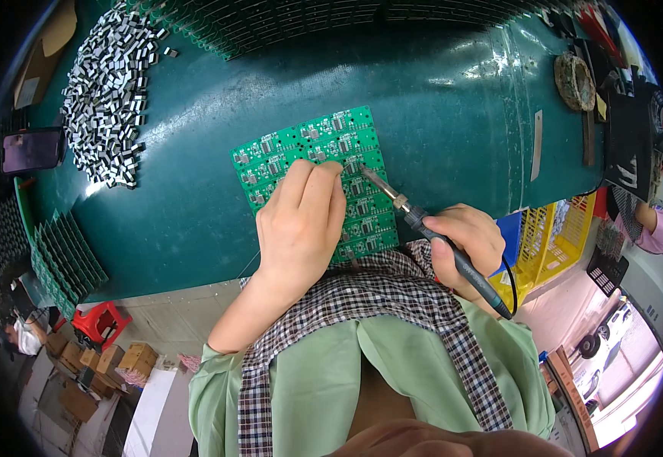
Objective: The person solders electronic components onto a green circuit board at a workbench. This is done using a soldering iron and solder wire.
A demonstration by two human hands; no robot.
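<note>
Your right grip (470, 240) encloses the soldering iron (415, 216), slanting up-left over the circuit-board panel (359, 142) toward your left grip (298, 221), hold indiscernible.

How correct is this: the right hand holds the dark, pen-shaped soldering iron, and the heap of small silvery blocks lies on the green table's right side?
Not quite: the head view shows the heap of small silvery blocks at the left of the green table. The right hand does hold the dark, pen-shaped soldering iron.
</note>
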